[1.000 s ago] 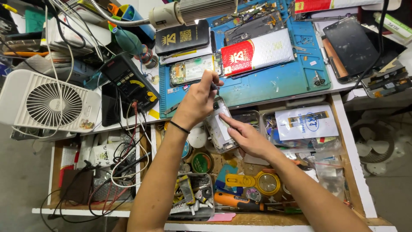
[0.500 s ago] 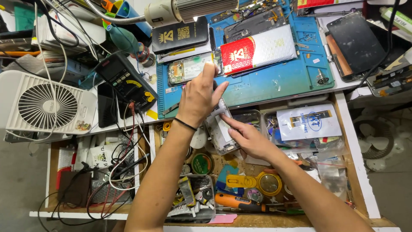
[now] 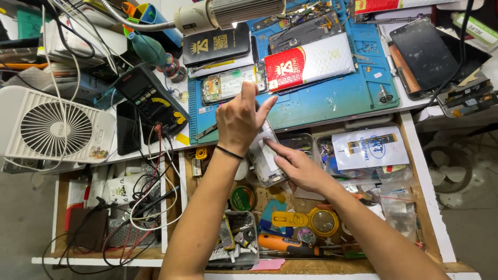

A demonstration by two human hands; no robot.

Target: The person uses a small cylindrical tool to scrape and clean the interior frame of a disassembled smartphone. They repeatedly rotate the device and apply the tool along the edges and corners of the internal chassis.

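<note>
We see a phone frame (image 3: 265, 155) held over the open drawer (image 3: 415, 171), just below the table's front edge, approx. mid-width. Its long axis runs steeply, top end tipped slightly toward the table's far-left corner, bottom end toward the drawer's near side; the pale inner face w/ a white patch looks up at us.

Our left hand (image 3: 239, 120) covers the frame's top end from above: thumb and fingers (image 3: 249, 93) are loosely spread, index raised straight toward the blue work mat (image 3: 332, 101), palm side on the frame. Whether it truly clamps the frame we can't tell, since the hand hides the contact.

Our right hand (image 3: 298, 168) comes in from the right; its fingers are stretched nearly flat, not curled, index tip pressed on the frame's right edge approx. halfway down, the rest lying beside and under the lower half.
</note>
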